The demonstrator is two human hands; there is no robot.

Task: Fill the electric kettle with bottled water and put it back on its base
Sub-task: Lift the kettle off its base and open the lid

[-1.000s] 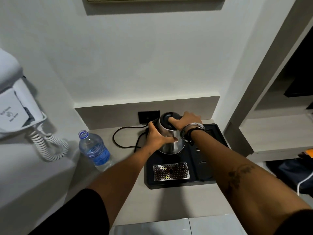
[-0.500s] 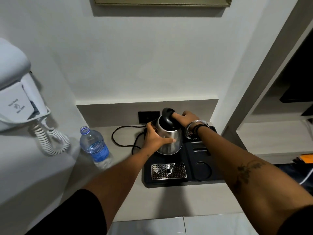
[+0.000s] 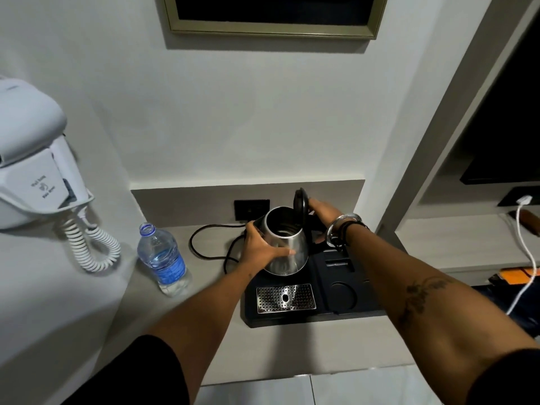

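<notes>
A steel electric kettle [image 3: 287,252] stands at the back of a black tray [image 3: 321,312] on the grey counter, its black lid [image 3: 301,204] swung upright so the inside shows. My left hand [image 3: 260,248] wraps the kettle's left side. My right hand [image 3: 323,211] is behind the raised lid, on the lid and handle; the kettle's base is hidden under it. An uncapped water bottle [image 3: 163,260] with a blue label stands on the counter left of the tray, about half full.
A black cord [image 3: 201,244] loops from a wall socket [image 3: 251,209] to the tray. The tray has a perforated metal drip grate [image 3: 286,298]. A wall hair dryer [image 3: 29,162] with coiled cord hangs at left. A shelf with a white cable [image 3: 526,249] is at right.
The kettle's lid has swung from closed to fully upright under my right hand. My left hand stays on the kettle body. The camera view tilted upward slightly.
</notes>
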